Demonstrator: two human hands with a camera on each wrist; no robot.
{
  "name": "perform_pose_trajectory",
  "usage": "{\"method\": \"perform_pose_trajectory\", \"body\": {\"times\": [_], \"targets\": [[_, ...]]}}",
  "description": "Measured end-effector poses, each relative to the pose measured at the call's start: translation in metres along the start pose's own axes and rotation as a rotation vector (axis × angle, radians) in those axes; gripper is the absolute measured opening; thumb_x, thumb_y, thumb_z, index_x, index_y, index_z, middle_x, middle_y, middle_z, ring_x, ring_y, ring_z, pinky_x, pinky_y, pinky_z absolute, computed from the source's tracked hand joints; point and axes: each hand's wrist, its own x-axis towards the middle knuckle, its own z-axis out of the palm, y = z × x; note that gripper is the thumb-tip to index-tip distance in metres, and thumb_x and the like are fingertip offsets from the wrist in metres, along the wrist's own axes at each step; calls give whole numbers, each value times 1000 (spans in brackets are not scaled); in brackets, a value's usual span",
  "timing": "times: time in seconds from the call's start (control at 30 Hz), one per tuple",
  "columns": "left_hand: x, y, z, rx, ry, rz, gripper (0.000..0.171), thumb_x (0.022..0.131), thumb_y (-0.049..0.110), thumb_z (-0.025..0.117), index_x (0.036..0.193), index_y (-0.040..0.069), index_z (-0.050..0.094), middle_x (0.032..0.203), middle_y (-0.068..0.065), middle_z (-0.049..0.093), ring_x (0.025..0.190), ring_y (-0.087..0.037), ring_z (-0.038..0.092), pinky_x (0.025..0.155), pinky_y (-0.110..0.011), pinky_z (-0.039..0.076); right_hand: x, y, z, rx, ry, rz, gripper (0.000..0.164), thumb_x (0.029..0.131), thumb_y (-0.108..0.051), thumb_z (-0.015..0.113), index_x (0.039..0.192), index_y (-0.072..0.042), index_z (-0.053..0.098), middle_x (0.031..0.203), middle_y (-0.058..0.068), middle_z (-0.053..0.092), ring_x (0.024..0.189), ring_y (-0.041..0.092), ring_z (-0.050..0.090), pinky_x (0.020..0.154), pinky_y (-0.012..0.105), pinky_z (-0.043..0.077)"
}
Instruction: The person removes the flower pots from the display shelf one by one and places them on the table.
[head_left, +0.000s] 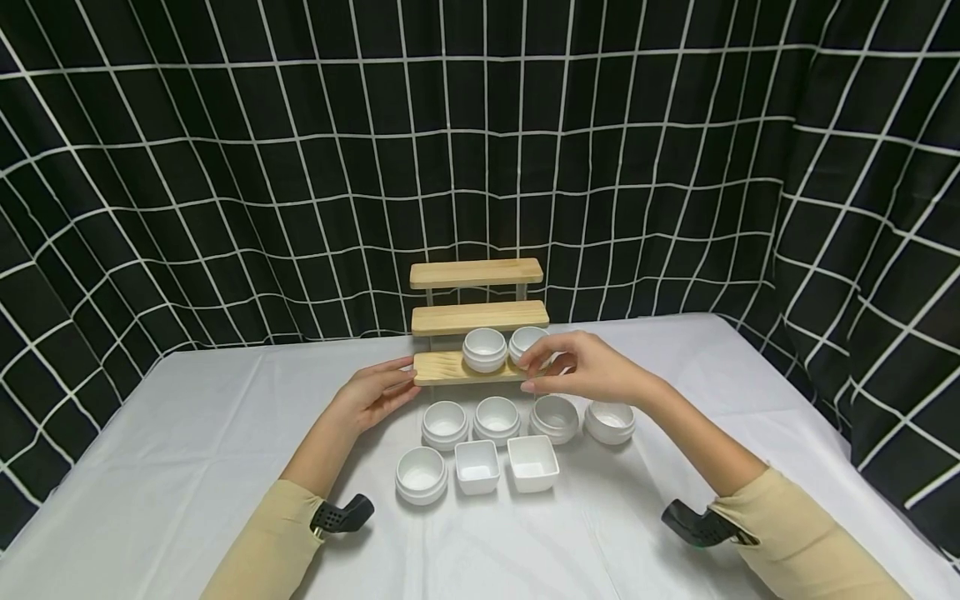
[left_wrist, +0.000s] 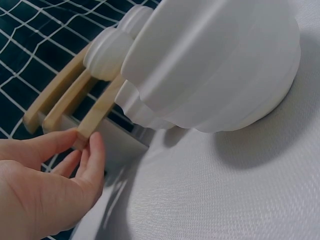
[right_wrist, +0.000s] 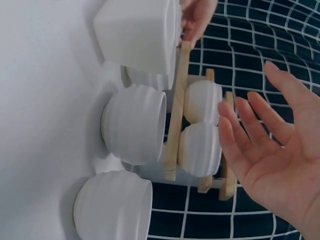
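A three-tier wooden display stand (head_left: pixel 438 368) stands at the back of the table. With thumb and fingers, my left hand (head_left: pixel 377 393) pinches the left end of its lowest board, as the left wrist view (left_wrist: pixel 52 190) also shows. Two white round bowls sit side by side on that board: a left bowl (head_left: pixel 484 348) and a right bowl (head_left: pixel 522 340). My right hand (head_left: pixel 592 367) hovers by the right bowl, partly covering it in the head view. In the right wrist view its fingers (right_wrist: pixel 240 135) are loosely spread beside the two bowls, holding nothing.
In front of the stand, several white round bowls (head_left: pixel 497 417) line up on the white tablecloth (head_left: pixel 247 450). Nearer are another round bowl (head_left: pixel 421 475) and two square bowls (head_left: pixel 533 462). A black gridded curtain (head_left: pixel 300 167) hangs behind.
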Motion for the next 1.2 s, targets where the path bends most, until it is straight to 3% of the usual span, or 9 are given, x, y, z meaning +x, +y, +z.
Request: {"method": "perform_pose_trajectory", "body": {"times": [0.2,0.7,1.0,1.2], "targets": [[0,0,1,7,2,4,54,105,-10,53,157,-9,40,110,-12,64,85,-9,70,87,-20,65,7,-1,-1,-1,18,-1,31,94,-8,80,120,7,72,110,16,75,91,25,74,86,33,67],[1,0,0,10,1,5,54,105,-10,53,157,-8,40,104,-9,66,83,-9,71,85,-19,66,25,-7,-7,-40,65,50,35,95,-14,80,124,3,71,111,15,74,92,25,74,82,25,63],[1,-1,-1,11,-14,10,54,105,-10,52,158,-9,38,103,-8,67,84,-8,70,85,-18,65,36,-10,-10,-67,84,50,34,95,-13,79,124,3,72,115,17,74,97,28,74,94,44,65],[1,-1,-1,9,-14,8,54,105,-10,52,158,-8,38,104,-9,66,84,-8,70,85,-18,65,43,-10,-14,-81,104,78,44,94,-15,80,132,4,67,123,20,72,109,35,73,99,49,63]]}}
